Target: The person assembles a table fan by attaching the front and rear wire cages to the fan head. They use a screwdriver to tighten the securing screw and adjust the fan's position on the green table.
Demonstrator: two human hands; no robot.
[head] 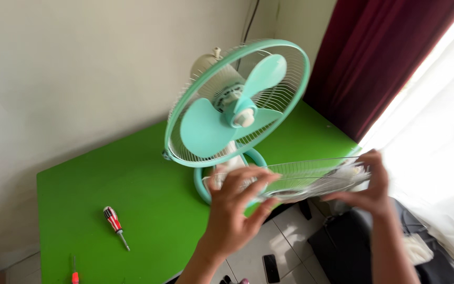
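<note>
A mint-green table fan (237, 105) stands on a bright green table (132, 189), its blades bare with only the rear wire guard on. I hold the loose front wire grille (311, 176) flat in front of the fan's base. My left hand (235, 205) grips the grille's left rim and my right hand (369, 184) grips its right rim. The fan's round base is partly hidden behind the grille and my left hand.
A red-handled screwdriver (115, 226) lies on the table at the left, and a smaller red tool (74, 273) pokes in at the bottom edge. A dark red curtain (374, 58) hangs at the right. Below are floor tiles, a black bag (353, 247) and a phone (270, 268).
</note>
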